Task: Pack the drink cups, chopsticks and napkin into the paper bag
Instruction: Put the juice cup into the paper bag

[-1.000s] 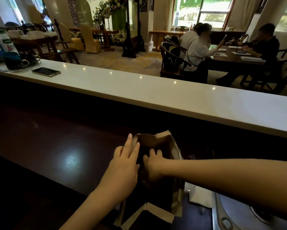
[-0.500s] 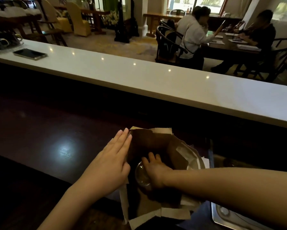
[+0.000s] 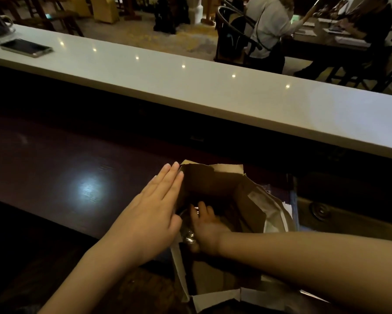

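A brown paper bag (image 3: pixel 215 184) stands open on the dark wooden counter (image 3: pixel 54 168), its mouth facing up at me. My left hand (image 3: pixel 152 214) lies flat against the bag's left outer wall, fingers together and straight. My right hand (image 3: pixel 205 227) reaches down inside the bag and is closed around a clear plastic drink cup (image 3: pixel 187 232), whose lid shows at the bag's left inner side. No chopsticks or napkin can be made out in the dark interior.
A raised white ledge (image 3: pixel 213 91) runs across behind the counter, with a phone (image 3: pixel 26 48) on its left end. A metal sink (image 3: pixel 340 220) sits right of the bag. Beyond the ledge, people sit at dark tables (image 3: pixel 326 39).
The bag's mouth has spread wider. My right hand has gone deeper inside with the cup, and my left hand has flattened against the bag's left side. The view has tilted down.
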